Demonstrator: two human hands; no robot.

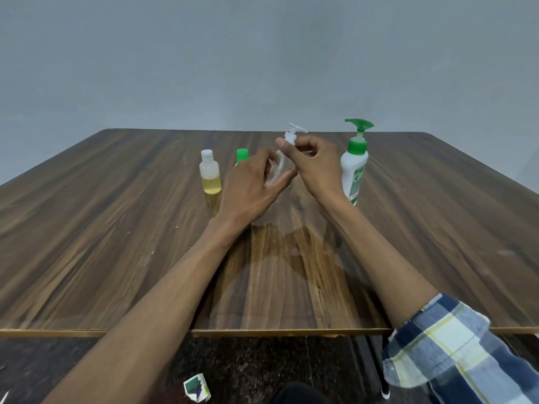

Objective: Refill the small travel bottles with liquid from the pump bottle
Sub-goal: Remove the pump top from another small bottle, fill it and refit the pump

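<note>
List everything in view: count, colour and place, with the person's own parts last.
Clear pump bottle: one, see-through with a white pump, held above the table's middle.
White pump bottle: one, white with a green pump, standing right of the hands.
Travel bottle: one, clear with a white cap and yellowish liquid, standing left of the hands.
Green cap: one, behind the left hand; its bottle is mostly hidden.
Table: one, dark wood grain.
Small packet: one, white and green, on the floor.
Left hand: one, holding the clear bottle's body.
Right hand: one, gripping its pump collar; plaid sleeve.
</note>
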